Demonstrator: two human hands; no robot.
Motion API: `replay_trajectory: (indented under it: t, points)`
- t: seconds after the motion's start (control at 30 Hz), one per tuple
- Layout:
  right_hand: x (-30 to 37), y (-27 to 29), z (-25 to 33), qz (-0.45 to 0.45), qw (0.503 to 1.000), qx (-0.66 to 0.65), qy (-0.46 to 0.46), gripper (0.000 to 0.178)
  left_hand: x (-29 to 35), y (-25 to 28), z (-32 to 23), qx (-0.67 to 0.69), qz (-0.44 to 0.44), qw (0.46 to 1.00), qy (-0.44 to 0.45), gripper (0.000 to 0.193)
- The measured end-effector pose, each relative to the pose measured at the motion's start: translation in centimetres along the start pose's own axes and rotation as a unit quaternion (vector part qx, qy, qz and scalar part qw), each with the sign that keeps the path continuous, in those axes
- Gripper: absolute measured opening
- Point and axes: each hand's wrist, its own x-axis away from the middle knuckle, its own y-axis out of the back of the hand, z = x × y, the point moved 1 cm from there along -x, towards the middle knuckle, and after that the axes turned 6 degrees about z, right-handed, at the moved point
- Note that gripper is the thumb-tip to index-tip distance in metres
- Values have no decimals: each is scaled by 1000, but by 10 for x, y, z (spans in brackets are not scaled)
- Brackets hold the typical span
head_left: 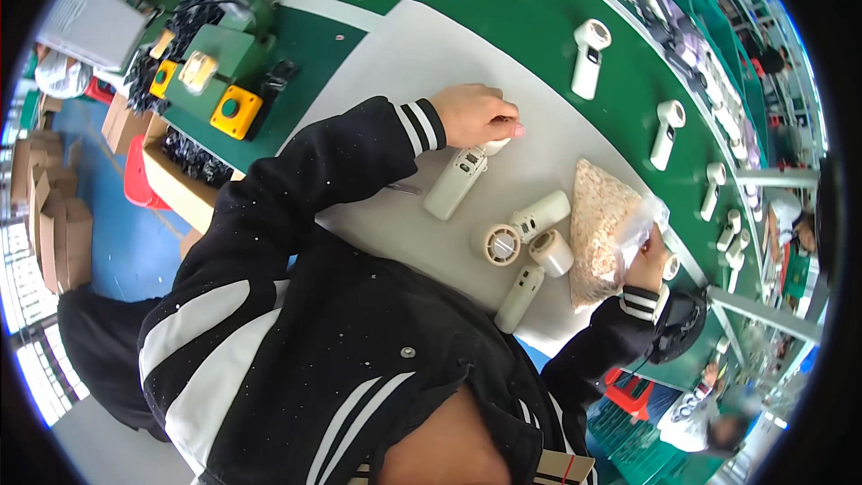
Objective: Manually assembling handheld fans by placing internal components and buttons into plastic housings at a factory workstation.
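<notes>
My left hand (pixel 480 117) is closed over the head end of a cream handheld fan (pixel 456 181), whose handle slants toward me on the grey mat. Its fingers cover most of that head. My right hand (pixel 646 265) is at the mouth of a clear plastic bag (pixel 606 229) full of small pale parts. The bag film hides its fingers, so I cannot tell whether they grip it. Between my hands lie two more handheld fans, one with its round grille (pixel 501 244) facing up and one with its handle (pixel 519 299) pointing toward me.
A green conveyor belt (pixel 539 27) curves past the far side, carrying several fans such as a white one (pixel 588 58). At left stands a green press with yellow button boxes (pixel 236 111). Cardboard boxes (pixel 65 233) stand on the blue floor. Another person (pixel 696 418) sits at lower right.
</notes>
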Motion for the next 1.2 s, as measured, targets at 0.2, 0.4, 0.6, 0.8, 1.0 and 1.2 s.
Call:
replay_trajectory:
  t: [0.2, 0.4, 0.6, 0.8, 1.0, 1.2]
  points:
    - [-3, 9, -4, -54, 995, -83, 26, 25, 49, 47, 47, -41, -101, 992, 65, 33]
    - [10, 35, 19, -194, 966, -167, 27, 16, 123, 95, 94, -200, -107, 952, 206, 21]
    - [12, 22, 111, -263, 923, -264, 92, 17, 173, 105, 135, -335, -28, 885, 322, 21]
    - [-6, -96, 208, 65, 931, -317, 171, 13, 179, 103, 157, -262, -108, 909, 307, 22]
    - [-18, -169, 235, 204, 933, -200, 218, 10, 171, 92, 114, -58, -224, 953, 196, 21]
    - [-17, -196, 239, 126, 947, -118, 270, 12, 136, 49, 53, 255, -291, 921, 37, 19]
